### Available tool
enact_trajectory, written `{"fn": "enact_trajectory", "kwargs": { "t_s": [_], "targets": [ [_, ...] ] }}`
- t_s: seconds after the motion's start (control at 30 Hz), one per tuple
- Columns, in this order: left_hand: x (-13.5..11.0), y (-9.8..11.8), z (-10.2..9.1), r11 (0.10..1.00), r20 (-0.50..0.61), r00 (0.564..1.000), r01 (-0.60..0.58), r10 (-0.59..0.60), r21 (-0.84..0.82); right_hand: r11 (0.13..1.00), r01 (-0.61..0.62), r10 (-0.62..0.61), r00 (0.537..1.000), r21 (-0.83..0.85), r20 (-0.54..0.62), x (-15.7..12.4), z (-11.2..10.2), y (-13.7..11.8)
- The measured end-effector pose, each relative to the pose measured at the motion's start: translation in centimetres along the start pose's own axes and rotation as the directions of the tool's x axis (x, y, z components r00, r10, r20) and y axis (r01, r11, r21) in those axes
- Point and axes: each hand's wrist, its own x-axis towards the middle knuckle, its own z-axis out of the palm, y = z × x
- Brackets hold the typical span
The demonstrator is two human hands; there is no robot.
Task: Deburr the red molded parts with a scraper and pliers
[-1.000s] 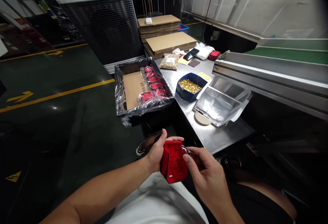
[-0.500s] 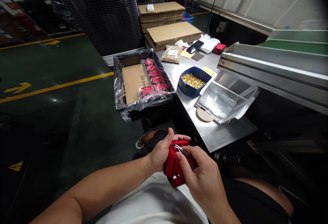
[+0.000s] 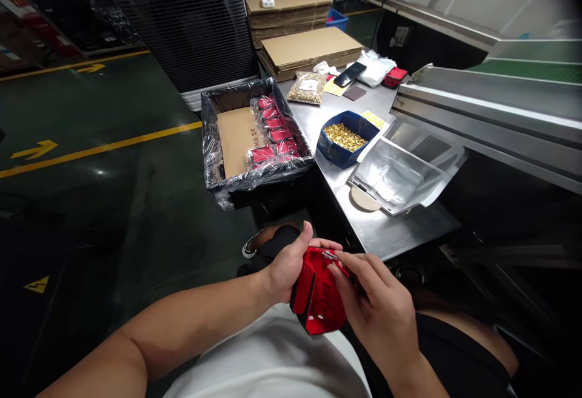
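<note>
My left hand point(image 3: 287, 266) holds a small red case point(image 3: 325, 302) above my lap, thumb up and fingers behind it. The case is open, its red inside facing up, with a dark edge on the left side. At its upper right rim, my right hand point(image 3: 381, 304) pinches between thumb and forefinger. A small silver metal piece point(image 3: 329, 256) shows at those fingertips, partly inside the case; its exact kind is too small to make out. My right hand hides the right side of the case.
A black plastic-lined crate point(image 3: 213, 187) holds wrapped red cases point(image 3: 278, 134) and cardboard. On the steel table point(image 3: 386, 240) stand a blue bin point(image 3: 336, 154) of gold-coloured pieces, a clear tray point(image 3: 400, 173), a bag point(image 3: 307, 87), a phone point(image 3: 350, 74) and cardboard stacks point(image 3: 313, 46). A conveyor point(image 3: 495, 104) runs at right.
My right hand has moved slightly right with the silver piece, from over the case to its upper right rim. More of the red inside now shows. My left hand keeps its hold.
</note>
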Motion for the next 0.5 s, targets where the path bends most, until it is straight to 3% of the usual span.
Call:
{"fn": "enact_trajectory", "kwargs": {
  "t_s": [0.07,0.13,0.5],
  "targets": [
    [-0.05,0.06,0.11,1.000,0.012,1.000,0.020,-0.020,-0.024,0.989,0.127,-0.125,0.992,-0.073,0.023,0.09,-0.07,0.37],
    [-0.09,0.07,0.17,0.999,0.035,0.999,0.035,-0.034,-0.034,0.979,0.180,-0.176,0.983,-0.096,0.048,0.27,-0.01,0.45],
    [0.04,-0.34,0.08,0.991,0.145,0.985,0.106,-0.094,-0.077,0.951,0.277,-0.267,0.960,-0.140,0.086,0.55,-0.39,0.44]
  ]
}}
